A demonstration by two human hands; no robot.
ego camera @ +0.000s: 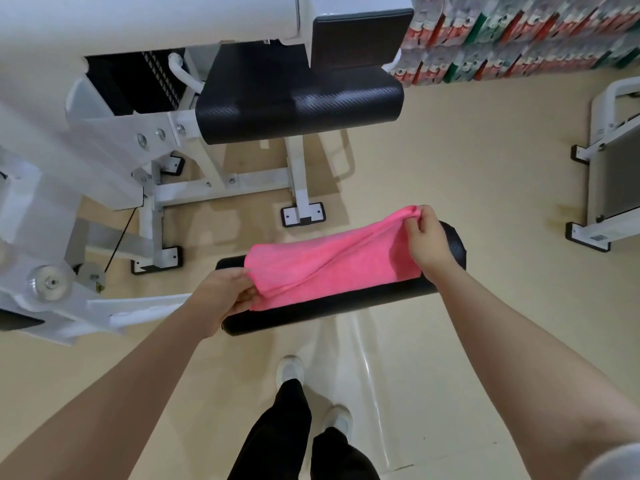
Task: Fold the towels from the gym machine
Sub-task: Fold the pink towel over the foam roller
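A pink towel (325, 268) lies draped over the black padded roller (332, 310) of a white gym machine, at the middle of the view. My left hand (225, 296) pinches the towel's near left corner. At the far right corner, my right hand (429, 240) grips a bunched edge and lifts it slightly off the roller. A diagonal crease runs across the cloth between the two hands.
The machine's black seat (298, 102) and white frame (104, 161) stand ahead and to the left. Another white machine base (602, 188) sits at the right. Stacked bottled-water packs (519, 36) line the far wall. My legs and shoes (291, 372) stand on beige floor below the roller.
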